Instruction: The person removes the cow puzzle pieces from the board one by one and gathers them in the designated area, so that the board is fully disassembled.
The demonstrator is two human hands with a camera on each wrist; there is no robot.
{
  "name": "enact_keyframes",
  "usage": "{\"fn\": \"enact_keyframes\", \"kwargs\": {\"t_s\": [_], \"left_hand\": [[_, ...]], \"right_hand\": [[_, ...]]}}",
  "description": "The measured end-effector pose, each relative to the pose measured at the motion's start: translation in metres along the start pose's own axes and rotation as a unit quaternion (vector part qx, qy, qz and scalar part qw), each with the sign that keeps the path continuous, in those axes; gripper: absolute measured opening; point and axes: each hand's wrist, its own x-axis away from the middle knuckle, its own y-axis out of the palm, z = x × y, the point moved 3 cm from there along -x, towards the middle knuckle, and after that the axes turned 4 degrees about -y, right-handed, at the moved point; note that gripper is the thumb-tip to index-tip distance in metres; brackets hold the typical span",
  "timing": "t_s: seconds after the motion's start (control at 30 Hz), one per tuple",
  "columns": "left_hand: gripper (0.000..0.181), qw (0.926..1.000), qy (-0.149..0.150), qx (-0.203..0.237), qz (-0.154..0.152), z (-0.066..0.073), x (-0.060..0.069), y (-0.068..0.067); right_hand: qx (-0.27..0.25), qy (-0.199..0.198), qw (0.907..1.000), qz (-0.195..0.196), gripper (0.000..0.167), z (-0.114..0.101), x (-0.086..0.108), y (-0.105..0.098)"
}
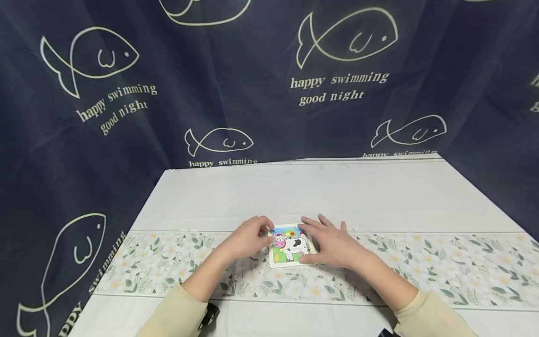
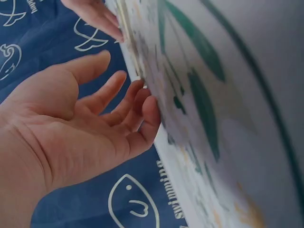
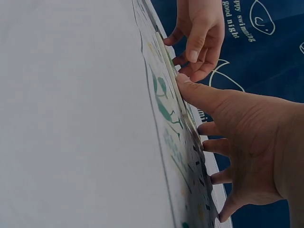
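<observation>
Lying between the two hands, the picture board (image 1: 289, 248) is resting flat on the floral band (image 1: 425, 262) of the bench (image 1: 294, 192), well apart from the far, left and right edges. Its cow picture (image 1: 297, 244) is facing up. The board is lying to the left of the right hand (image 1: 337, 245) and to the right of the left hand (image 1: 247, 238). The right hand is sitting nearer, overlapping the board: its thumb (image 1: 310, 258) is lying at the near right corner and its foremost fingers are lying at the far right corner, spanning the right edge. The right fingers (image 3: 218, 145) are standing wide and nearly straight, not curling round anything. The left fingers (image 2: 151, 116) are curling loosely beside the left edge, towards the far left corner, leaving a gap to the thumb; they are apparently holding nothing, and whether they are touching the board is remaining unclear. The long axis is appearing to run left to right, roughly parallel to the bench's far edge, but the right hand is covering part of that outline.
</observation>
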Motion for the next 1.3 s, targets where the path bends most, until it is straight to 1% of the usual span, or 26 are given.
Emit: {"fn": "enact_keyframes", "kwargs": {"t_s": [0.17,0.33,0.53,0.63,0.87,1.13,1.3], "left_hand": [[0.023,0.9993,-0.023,0.022,0.018,-0.003,-0.006,0.002],[0.024,0.9983,-0.032,0.038,0.029,-0.004,-0.011,0.004],[0.025,0.9964,-0.049,0.061,0.033,-0.006,-0.014,0.005],[0.028,0.9960,-0.055,0.063,0.031,-0.007,-0.015,0.005],[0.030,0.9963,-0.060,0.053,0.030,-0.007,-0.017,0.006],[0.023,0.9970,-0.049,0.051,0.031,-0.006,-0.016,0.007],[0.022,0.9967,-0.052,0.050,0.036,-0.006,-0.017,0.008]], "right_hand": [[-0.001,0.003,1.0000,-0.006,0.088,0.001,0.000,0.000],[-0.003,0.002,1.0000,-0.008,0.088,0.001,0.000,0.000],[-0.001,0.000,1.0000,-0.009,0.087,0.000,0.000,-0.001],[-0.001,0.002,0.9999,-0.011,0.087,0.000,0.000,-0.001],[-0.004,0.000,0.9999,-0.010,0.087,0.000,0.000,0.000],[-0.008,0.000,0.9999,-0.012,0.086,0.000,0.000,-0.001],[-0.009,-0.002,0.9999,-0.011,0.087,0.000,0.000,-0.001]]}}
